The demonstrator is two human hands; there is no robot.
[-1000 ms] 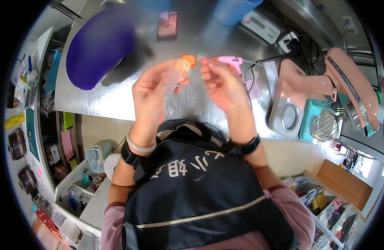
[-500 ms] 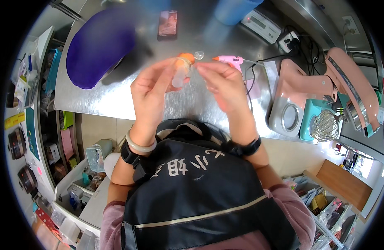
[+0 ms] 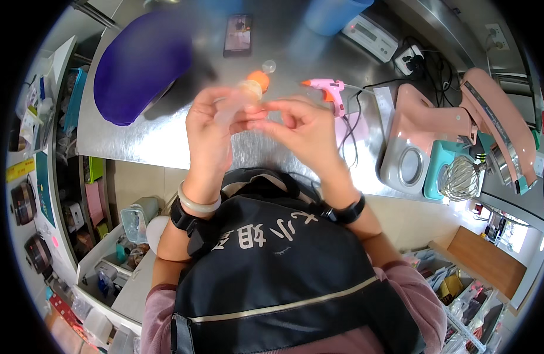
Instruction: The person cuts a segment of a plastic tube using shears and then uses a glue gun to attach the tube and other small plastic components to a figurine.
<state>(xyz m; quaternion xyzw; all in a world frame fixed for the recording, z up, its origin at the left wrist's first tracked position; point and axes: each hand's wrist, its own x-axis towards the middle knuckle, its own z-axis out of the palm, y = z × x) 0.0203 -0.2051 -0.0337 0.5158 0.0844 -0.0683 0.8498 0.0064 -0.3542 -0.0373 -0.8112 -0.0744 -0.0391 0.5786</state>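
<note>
Above the steel table point(image 3: 284, 141), my left hand point(image 3: 208, 127) grips a small object with an orange rounded end point(image 3: 258, 80) and a pale, translucent body point(image 3: 250, 91). A clear round bit point(image 3: 269, 66) shows just beyond the orange end; I cannot tell whether it is attached. My right hand point(image 3: 304, 124) is closed in a pinch, its thumb and forefinger against the left fingertips below the object. What the pinch holds, if anything, is hidden. Blur covers part of the left fingers.
A pink glue gun point(image 3: 328, 85) lies just beyond my right hand, its cord trailing right. Farther back are a phone point(image 3: 238, 36) and a white scale point(image 3: 371, 39). A purple rounded thing point(image 3: 139, 68) is at left, a pink stand mixer point(image 3: 437, 115) at right with a whisk point(image 3: 462, 177).
The object has tilted and shifted slightly left, with its orange end more exposed. My right hand has moved left and nearer me, its fingertips now meeting the left ones. The phone's picture differs.
</note>
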